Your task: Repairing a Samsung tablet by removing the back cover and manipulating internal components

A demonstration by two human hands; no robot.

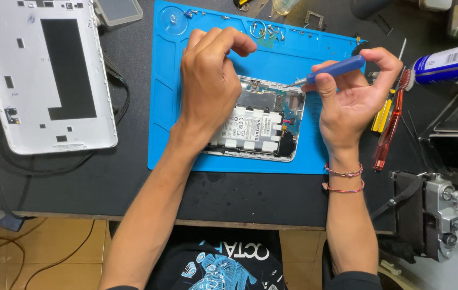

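An opened tablet lies on a blue work mat, its silver battery and circuit board exposed. My left hand rests on the tablet's upper left part, fingers curled over its edge. My right hand holds a blue-handled screwdriver, whose metal tip points left and touches the tablet's upper right corner.
A white tablet back cover lies at the left on the black desk. Several loose screws sit at the mat's top edge. A red toothbrush, yellow tools and a blue-white can lie to the right. Grey equipment stands at the lower right.
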